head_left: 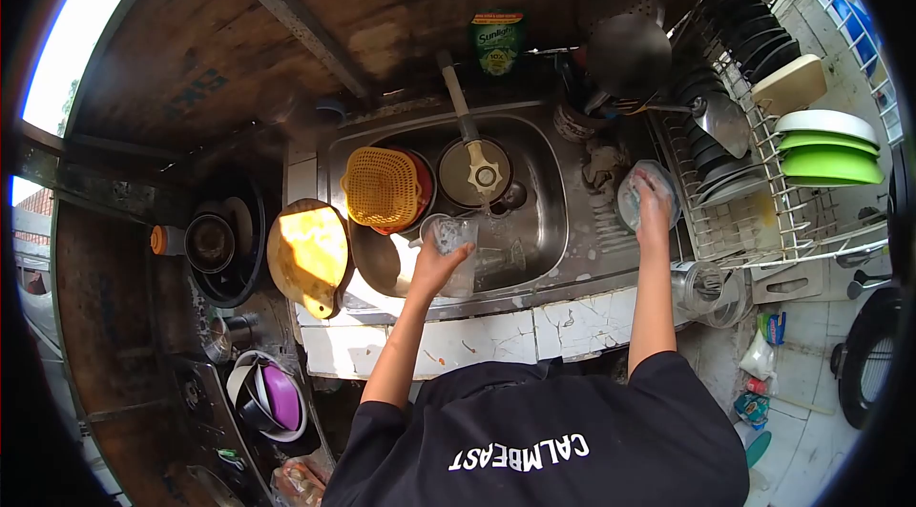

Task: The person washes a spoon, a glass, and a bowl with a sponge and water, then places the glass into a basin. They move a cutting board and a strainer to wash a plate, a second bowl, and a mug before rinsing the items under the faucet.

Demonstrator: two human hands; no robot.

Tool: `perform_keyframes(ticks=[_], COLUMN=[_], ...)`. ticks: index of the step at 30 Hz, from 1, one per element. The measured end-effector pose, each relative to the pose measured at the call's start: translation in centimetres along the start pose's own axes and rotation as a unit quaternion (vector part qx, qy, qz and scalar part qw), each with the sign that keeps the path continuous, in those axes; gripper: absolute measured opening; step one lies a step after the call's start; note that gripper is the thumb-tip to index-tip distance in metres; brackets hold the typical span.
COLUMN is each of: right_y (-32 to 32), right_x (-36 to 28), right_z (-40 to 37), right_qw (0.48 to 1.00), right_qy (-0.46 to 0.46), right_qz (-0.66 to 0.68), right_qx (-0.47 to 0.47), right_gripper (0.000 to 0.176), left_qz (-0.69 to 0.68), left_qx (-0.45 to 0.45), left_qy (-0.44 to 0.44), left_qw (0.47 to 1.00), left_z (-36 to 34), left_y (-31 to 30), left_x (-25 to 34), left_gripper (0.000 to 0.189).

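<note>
My left hand is wrapped round a clear, wet cup over the front of the steel sink. My right hand reaches into a round, soapy bowl on the drainboard right of the sink; whatever its fingers hold is hidden in the suds. Behind the cup, a tap runs over a round pan in the sink. A yellow basket rests in a red one at the sink's left side.
A yellow cutting board lies left of the sink. On the right stands a wire dish rack with dark plates and green bowls. A Sunlight pouch hangs behind the sink. Glass containers stand at the right front.
</note>
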State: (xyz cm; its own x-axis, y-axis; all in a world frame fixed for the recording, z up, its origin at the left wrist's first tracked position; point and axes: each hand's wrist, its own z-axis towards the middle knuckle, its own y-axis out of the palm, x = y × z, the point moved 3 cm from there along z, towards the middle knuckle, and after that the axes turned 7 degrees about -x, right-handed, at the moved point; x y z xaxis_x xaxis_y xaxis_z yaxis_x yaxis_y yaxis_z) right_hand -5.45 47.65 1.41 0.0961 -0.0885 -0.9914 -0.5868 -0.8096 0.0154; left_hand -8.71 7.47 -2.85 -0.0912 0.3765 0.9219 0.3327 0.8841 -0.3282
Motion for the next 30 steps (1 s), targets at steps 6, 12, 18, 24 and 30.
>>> perform_keyframes(ticks=[6,12,18,24,30], right_y=[-2.4,7.5,17.5,21.7,20.3], right_x=[0.5,1.9,8.9,11.4,8.9], right_z=[1.6,-0.9,-1.9,-0.8,-0.3], right_qw=[0.864,0.960,0.931,0.773,0.751], right_qy=[-0.032,-0.057,-0.053,-0.117,-0.121], right_qz=[-0.493,-0.212,-0.164,-0.448,-0.505], right_qx=[0.098,-0.172,-0.322,-0.433,-0.408], right_gripper=[0.030,0.032,0.062,0.086,0.079], left_qz=[-0.085,-0.178,-0.114,-0.159,-0.564], left_qx=[-0.051,-0.039,-0.157,-0.141,-0.079], left_qy=[-0.110,-0.052,-0.058,-0.082,-0.076], left_qw=[0.989,0.982,0.979,0.974,0.818], left_z=[4.6,8.3,10.1,8.4,10.3], left_y=[5.4,7.3,8.2,7.2,9.2], left_x=[-3.3,-2.1,-3.8,-2.8,-7.0], left_gripper=[0.066,0.059,0.072,0.061,0.033])
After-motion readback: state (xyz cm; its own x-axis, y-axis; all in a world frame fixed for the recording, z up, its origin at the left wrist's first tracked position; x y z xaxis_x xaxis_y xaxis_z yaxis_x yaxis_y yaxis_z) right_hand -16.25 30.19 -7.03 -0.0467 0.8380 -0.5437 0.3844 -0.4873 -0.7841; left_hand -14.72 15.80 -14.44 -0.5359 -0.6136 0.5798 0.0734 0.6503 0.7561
